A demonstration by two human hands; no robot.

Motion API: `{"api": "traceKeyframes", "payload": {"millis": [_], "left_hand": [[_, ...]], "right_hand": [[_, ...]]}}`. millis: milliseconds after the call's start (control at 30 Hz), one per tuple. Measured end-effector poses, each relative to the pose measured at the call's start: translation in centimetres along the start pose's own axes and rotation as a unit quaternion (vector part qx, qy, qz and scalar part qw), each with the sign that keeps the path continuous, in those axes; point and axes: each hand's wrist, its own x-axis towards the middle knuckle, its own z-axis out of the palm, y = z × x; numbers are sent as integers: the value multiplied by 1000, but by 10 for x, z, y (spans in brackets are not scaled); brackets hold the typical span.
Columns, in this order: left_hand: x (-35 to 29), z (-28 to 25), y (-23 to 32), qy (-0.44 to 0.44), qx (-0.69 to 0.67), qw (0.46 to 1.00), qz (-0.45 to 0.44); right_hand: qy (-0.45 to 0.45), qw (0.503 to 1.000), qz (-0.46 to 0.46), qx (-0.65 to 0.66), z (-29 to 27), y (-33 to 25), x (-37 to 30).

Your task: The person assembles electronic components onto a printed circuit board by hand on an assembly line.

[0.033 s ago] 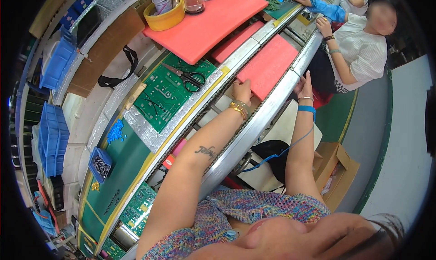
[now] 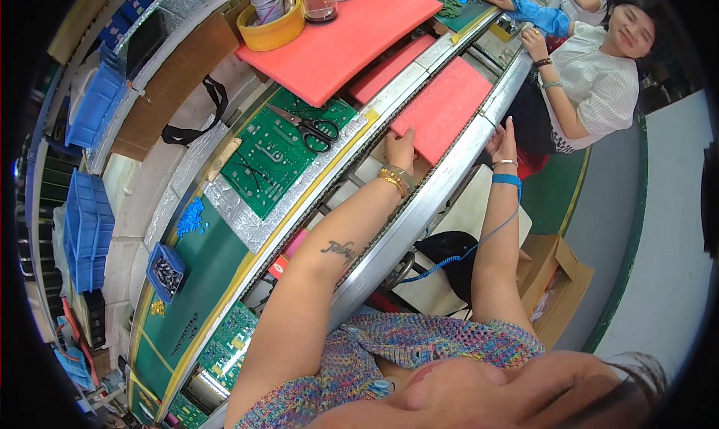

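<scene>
A red foam sheet (image 2: 442, 110) lies across the two rails of the conveyor, ahead of me. My left hand (image 2: 399, 150) is at its near left corner, fingers closed on the edge; the undersides of the fingers are hidden. My right hand (image 2: 502, 143) is against the outer side of the silver metal rail (image 2: 457, 155), fingers stretched and apart, with nothing seen in it. A blue band with a coiled cord circles my right wrist. Left of the rails, a large green circuit board (image 2: 269, 155) carries black-handled scissors (image 2: 311, 129).
Another red foam board (image 2: 352, 32) bears a yellow tape roll (image 2: 271, 26) and cups. Down the left are blue bins (image 2: 88, 230), a small blue tray of parts (image 2: 165, 272) and blue pieces (image 2: 192, 218). A co-worker (image 2: 584, 77) sits ahead right; a cardboard box (image 2: 554, 279) stands lower right.
</scene>
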Motion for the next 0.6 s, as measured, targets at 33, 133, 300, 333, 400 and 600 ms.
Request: {"api": "traceKeyframes", "payload": {"millis": [33, 133, 300, 333, 400, 600], "left_hand": [[6, -1, -2, 3, 6, 999, 35], [5, 2, 1, -26, 3, 999, 24], [-15, 5, 18, -5, -114, 993, -28], [-13, 4, 16, -5, -115, 993, -30], [-9, 1, 11, -32, -102, 994, -6], [-15, -10, 15, -51, -27, 998, 7]], "right_hand": [[-43, 998, 12, 40, -1, -4, 0], [-53, 992, 30, 109, -5, -11, 10], [-122, 975, 82, 168, -17, -8, 19], [-121, 975, 82, 166, -18, -8, 17], [-186, 953, 93, 220, -19, -4, 14], [-70, 979, 82, 170, 6, 30, -16]]}}
